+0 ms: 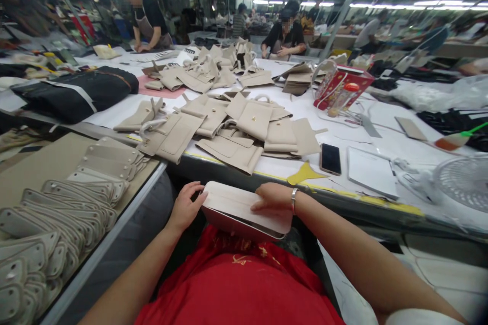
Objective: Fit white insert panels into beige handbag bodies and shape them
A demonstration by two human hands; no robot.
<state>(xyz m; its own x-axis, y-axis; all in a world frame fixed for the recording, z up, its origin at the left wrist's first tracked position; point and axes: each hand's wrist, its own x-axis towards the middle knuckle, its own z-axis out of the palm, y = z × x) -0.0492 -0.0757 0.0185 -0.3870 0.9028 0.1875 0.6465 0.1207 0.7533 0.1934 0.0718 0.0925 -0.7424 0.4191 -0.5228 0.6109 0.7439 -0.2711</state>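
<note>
Over my lap, in front of my red top, is a pale beige box-shaped bag piece (232, 200) with rounded corners. A dark gap runs along its near long side, under the flat top panel. My left hand (188, 203) grips its left end, thumb and fingers closed at the corner. Across the right part of the top panel lies my right hand (272, 197), closed on the piece with its fingertips pressed to the surface. The underside of the piece is hidden.
Beige bags (247, 119) lie heaped on the white table. A phone (330, 159), yellow scrap (306, 173), white pad (371, 171) and fan (463, 183) line its near edge. Stacked beige panels (64, 213) fill the left bench. Two people work across the table.
</note>
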